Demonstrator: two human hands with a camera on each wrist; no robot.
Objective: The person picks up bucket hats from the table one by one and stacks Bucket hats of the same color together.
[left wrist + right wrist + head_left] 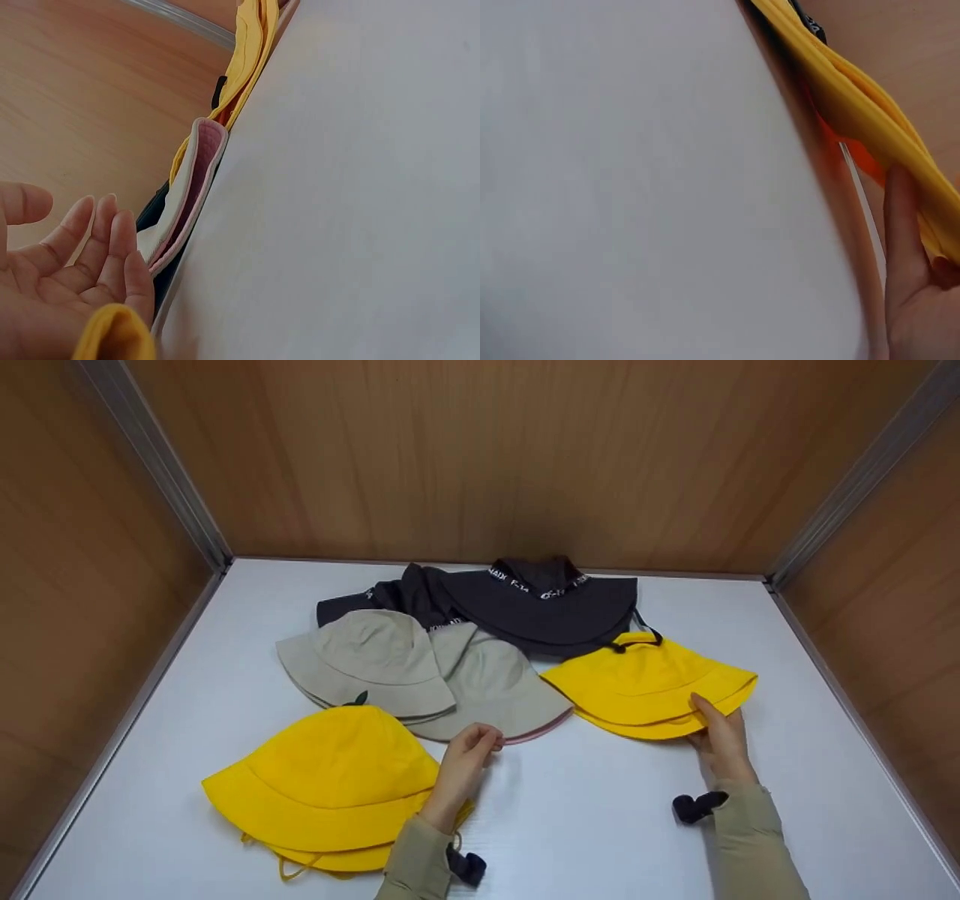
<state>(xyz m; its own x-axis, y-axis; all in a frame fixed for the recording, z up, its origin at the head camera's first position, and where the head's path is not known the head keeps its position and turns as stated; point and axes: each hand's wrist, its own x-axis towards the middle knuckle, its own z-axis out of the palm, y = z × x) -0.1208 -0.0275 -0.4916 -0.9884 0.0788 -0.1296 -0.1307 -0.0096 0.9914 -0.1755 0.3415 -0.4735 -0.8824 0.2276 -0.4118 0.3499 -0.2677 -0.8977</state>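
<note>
On the right of the head view my right hand point(724, 742) pinches the brim of a yellow bucket hat point(652, 682), thumb on top. The right wrist view shows a finger against the underside of this hat's brim point(870, 105). My left hand point(465, 765) holds nothing; its fingers are loosely bent in the left wrist view. It hovers near a beige bucket hat with a pink lining point(499, 690) and over the right side of a stack of yellow bucket hats point(337, 780) at the front left.
Another beige bucket hat point(375, 660) overlaps the pink-lined one. Dark hats point(540, 607) with white lettering lie behind, along the back wall. Wooden panels point(480, 457) enclose the white table point(585, 825) at the back and both sides.
</note>
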